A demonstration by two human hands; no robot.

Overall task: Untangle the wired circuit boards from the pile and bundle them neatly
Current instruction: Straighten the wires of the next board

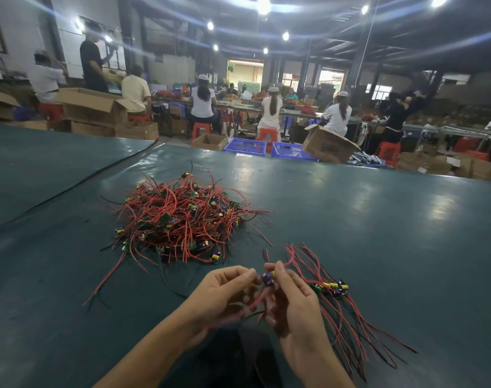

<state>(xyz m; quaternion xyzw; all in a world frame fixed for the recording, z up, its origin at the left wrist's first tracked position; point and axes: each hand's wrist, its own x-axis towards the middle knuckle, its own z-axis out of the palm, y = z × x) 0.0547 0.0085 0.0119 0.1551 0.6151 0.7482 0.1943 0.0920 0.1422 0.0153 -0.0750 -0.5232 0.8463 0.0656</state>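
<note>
Head view — left hand [224, 292] and right hand [292, 301] hold 1 wired board [268, 278].

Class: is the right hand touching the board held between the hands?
Touching. The head view shows the right hand pinching the board at its fingertips.

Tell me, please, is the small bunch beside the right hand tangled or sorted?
Sorted: the small bunch has its boards together and wires lying roughly parallel.
</note>
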